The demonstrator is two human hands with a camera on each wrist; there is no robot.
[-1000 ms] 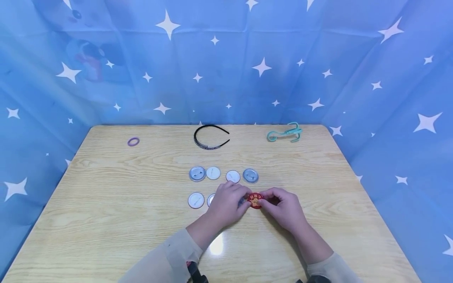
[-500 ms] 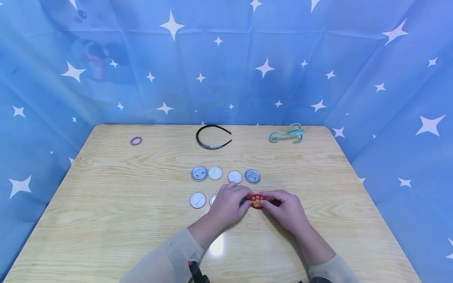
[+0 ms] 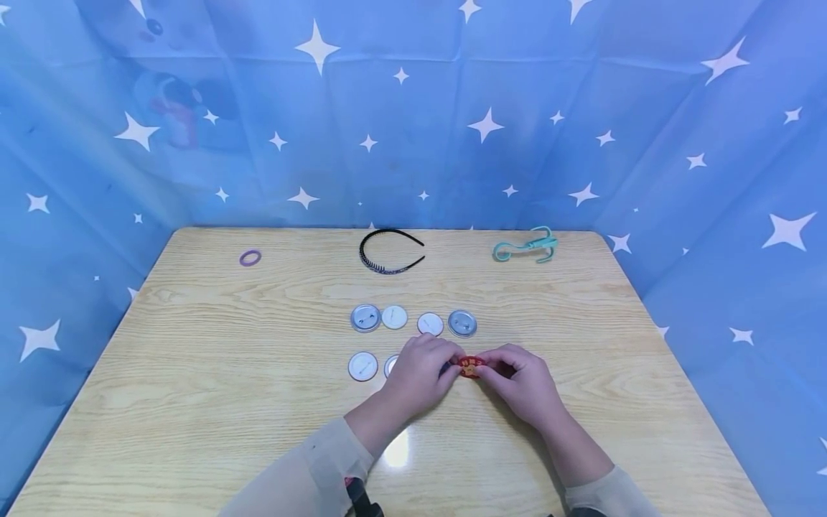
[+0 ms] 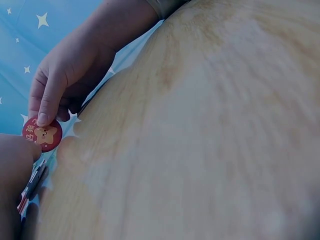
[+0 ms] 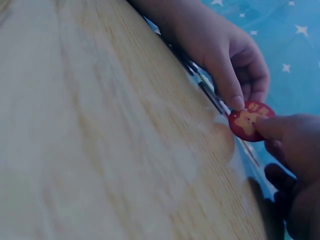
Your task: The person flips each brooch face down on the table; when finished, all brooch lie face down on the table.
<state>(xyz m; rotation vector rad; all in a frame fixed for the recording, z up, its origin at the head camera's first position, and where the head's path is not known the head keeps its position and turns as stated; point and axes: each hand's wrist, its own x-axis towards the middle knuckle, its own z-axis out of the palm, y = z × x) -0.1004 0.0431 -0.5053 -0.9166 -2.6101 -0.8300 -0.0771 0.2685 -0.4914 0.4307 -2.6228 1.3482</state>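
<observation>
A round red button badge (image 3: 471, 366) with a yellow star-shaped figure is held between both hands over the table. My left hand (image 3: 421, 368) pinches its left edge between thumb and fingers. From the other side, my right hand (image 3: 522, 379) pinches the right edge, its thumb over the front face. In the right wrist view the badge (image 5: 245, 121) shows its printed front, partly covered by both thumbs. Behind the hands lie several badges pin side up, among them a silver-backed one (image 3: 462, 323) and a white-backed one (image 3: 430, 324). Another badge (image 3: 390, 365) is partly hidden by my left hand.
More badges lie to the left, such as a white-backed one (image 3: 362, 366) and a silver-backed one (image 3: 365, 317). Along the far side of the wooden table (image 3: 213, 402) are a purple ring (image 3: 250, 258), a black headband (image 3: 381, 270) and a teal hook-shaped item (image 3: 531, 245).
The red badge has tilted in my hands, so its face looks narrower from above. Both hands keep their pinch on it. The head view has shifted slightly.
</observation>
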